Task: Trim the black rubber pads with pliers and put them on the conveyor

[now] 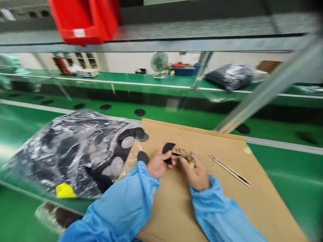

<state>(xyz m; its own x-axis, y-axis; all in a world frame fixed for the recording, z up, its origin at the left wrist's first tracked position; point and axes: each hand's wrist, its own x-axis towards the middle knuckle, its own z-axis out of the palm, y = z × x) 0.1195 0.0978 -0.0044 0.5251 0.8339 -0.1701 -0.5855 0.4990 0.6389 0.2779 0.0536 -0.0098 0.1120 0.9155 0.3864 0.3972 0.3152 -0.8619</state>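
My left hand [159, 163] pinches a black round pad [168, 148] above the cardboard sheet [171, 205]. Close beside it, my right hand [196, 172] has its fingers closed at the pad's right edge. Something thin and dark shows at those fingertips, too small and blurred to name. Black crumbs are scattered on the cardboard around both hands. Left of my left hand, another dark pad [143, 157] lies by the mouth of a clear plastic bag [63, 144] full of black and grey round pads.
A thin pen-like stick [230, 170] lies on the cardboard at right. A yellow piece [65, 191] rests at the bag's front edge. Behind runs a green belt [161, 117] with several black discs. A red bin [85, 23] hangs overhead; a slanted metal post [262, 84] stands at right.
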